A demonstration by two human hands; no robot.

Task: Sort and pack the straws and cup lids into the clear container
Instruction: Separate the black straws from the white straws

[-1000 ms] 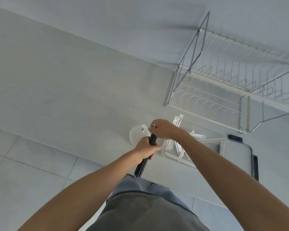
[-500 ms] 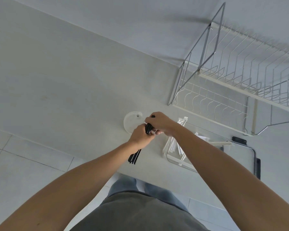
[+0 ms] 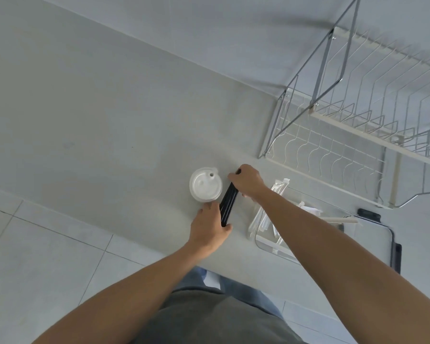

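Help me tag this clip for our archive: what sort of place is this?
Probably a home kitchen. A wire dish rack stands on a pale countertop against the wall, with a tiled floor below; a cup lid sits on the counter.

Soft, even, cool light fills the frame, with no glare. Faint shadows lie on the wall (image 3: 233, 33) at upper right, behind the wire dish rack (image 3: 345, 135). Wide-angle distortion bends straight lines near the edges. The forearms at the bottom look slightly soft, perhaps out of focus.
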